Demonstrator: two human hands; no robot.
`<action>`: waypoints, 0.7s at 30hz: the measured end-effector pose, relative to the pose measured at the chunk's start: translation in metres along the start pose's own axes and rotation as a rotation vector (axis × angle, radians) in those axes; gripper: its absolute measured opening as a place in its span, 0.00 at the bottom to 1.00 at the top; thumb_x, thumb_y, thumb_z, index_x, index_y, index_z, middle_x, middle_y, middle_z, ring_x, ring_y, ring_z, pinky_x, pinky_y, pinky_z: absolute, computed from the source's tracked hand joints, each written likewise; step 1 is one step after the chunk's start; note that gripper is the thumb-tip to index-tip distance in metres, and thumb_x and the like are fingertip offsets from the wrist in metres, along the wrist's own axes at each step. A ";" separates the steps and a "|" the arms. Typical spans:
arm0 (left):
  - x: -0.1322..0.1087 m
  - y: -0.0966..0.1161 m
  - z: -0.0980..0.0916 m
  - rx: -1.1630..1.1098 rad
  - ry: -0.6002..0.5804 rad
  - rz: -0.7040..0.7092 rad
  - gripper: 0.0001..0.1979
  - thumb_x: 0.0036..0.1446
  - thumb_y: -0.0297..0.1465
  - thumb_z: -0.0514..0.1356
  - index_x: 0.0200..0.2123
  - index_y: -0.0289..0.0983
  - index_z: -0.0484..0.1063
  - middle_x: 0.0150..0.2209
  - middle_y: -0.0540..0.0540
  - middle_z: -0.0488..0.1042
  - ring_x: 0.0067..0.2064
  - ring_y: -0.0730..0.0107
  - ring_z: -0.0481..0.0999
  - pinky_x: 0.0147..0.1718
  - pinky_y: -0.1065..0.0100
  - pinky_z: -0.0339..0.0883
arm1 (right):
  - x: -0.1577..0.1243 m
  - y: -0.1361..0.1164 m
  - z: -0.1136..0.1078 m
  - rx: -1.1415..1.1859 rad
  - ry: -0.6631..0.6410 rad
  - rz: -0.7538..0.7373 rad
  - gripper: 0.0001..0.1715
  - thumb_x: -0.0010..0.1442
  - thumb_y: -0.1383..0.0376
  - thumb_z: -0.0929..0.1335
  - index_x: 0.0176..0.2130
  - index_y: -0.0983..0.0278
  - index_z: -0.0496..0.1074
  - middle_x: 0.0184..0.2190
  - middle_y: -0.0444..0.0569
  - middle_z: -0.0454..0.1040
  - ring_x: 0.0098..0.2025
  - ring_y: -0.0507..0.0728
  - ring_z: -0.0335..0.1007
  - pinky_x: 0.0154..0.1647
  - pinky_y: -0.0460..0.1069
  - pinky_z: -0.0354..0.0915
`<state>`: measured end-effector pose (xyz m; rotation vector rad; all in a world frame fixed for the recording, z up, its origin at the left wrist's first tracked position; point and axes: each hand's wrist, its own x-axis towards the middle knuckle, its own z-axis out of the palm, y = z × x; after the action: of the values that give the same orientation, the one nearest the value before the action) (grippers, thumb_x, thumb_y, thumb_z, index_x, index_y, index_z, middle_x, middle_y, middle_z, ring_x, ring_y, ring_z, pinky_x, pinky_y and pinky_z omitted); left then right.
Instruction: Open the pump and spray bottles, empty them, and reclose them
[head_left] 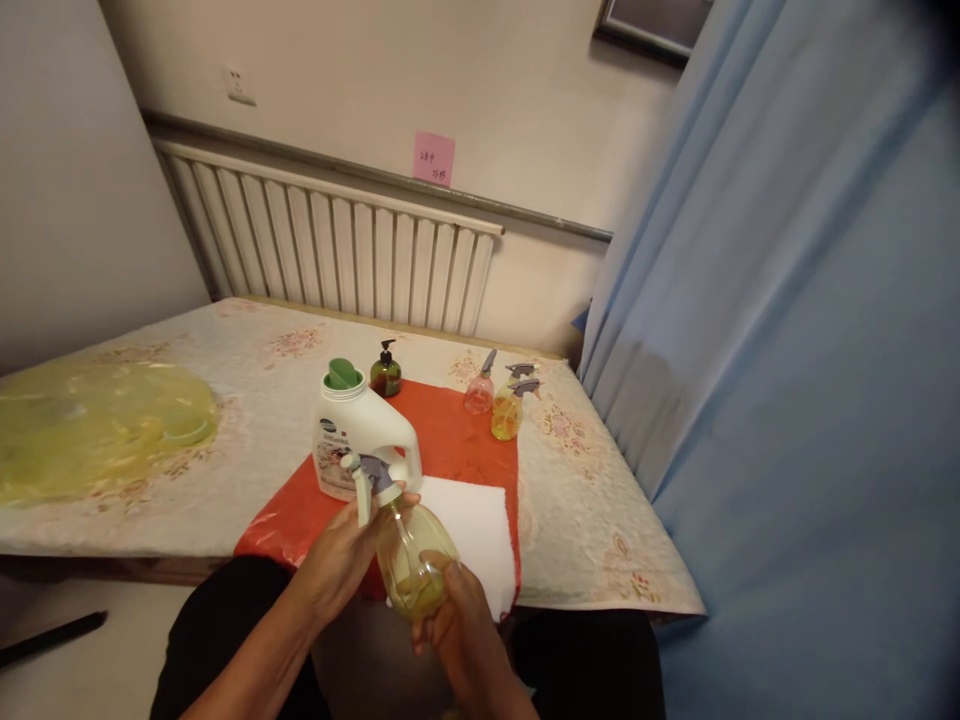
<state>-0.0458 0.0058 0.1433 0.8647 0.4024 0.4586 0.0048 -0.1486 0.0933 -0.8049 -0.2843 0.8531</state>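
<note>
Left hand (337, 560) and right hand (469, 625) grip a tilted, yellowish spray bottle (405, 545), by neck and base, before the white jug (367, 422), partly hiding its front. Right of the jug stand a pink sprayer (478, 396) and yellow sprayer (505, 418); behind, a pump bottle (385, 377); left, a yellow plastic bag (105, 430); beneath, a red sheet (450, 435).

The hands (336, 562) and forearms (264, 648) are bare, and the black trousers (592, 662) look plain.
</note>
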 end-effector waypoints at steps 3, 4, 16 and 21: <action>0.000 0.005 0.004 -0.010 0.002 0.034 0.25 0.45 0.45 0.71 0.43 0.34 0.78 0.43 0.39 0.81 0.52 0.48 0.77 0.52 0.55 0.68 | 0.000 0.000 -0.001 -0.007 -0.001 0.004 0.29 0.56 0.45 0.70 0.43 0.67 0.73 0.28 0.46 0.74 0.18 0.49 0.65 0.17 0.43 0.60; -0.001 0.007 0.006 -0.008 0.005 0.041 0.25 0.45 0.45 0.72 0.42 0.34 0.78 0.43 0.39 0.81 0.52 0.49 0.77 0.53 0.55 0.68 | -0.001 0.000 -0.001 -0.010 -0.004 0.006 0.28 0.57 0.45 0.70 0.43 0.67 0.72 0.27 0.46 0.74 0.19 0.49 0.65 0.17 0.43 0.60; 0.004 -0.001 0.006 -0.018 -0.021 0.026 0.21 0.45 0.42 0.72 0.38 0.33 0.78 0.40 0.39 0.82 0.48 0.52 0.79 0.55 0.53 0.66 | -0.002 0.003 -0.003 0.015 0.038 0.039 0.31 0.54 0.42 0.68 0.41 0.66 0.75 0.30 0.49 0.76 0.18 0.51 0.62 0.17 0.46 0.57; 0.005 -0.001 0.007 0.030 -0.015 0.008 0.20 0.45 0.40 0.73 0.38 0.34 0.79 0.40 0.40 0.82 0.48 0.53 0.79 0.54 0.56 0.66 | -0.001 0.001 0.000 0.042 0.047 0.079 0.36 0.55 0.39 0.66 0.40 0.68 0.75 0.27 0.49 0.75 0.15 0.49 0.56 0.15 0.45 0.54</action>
<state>-0.0378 0.0036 0.1462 0.8983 0.3925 0.4539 0.0040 -0.1491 0.0925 -0.8004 -0.1937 0.9101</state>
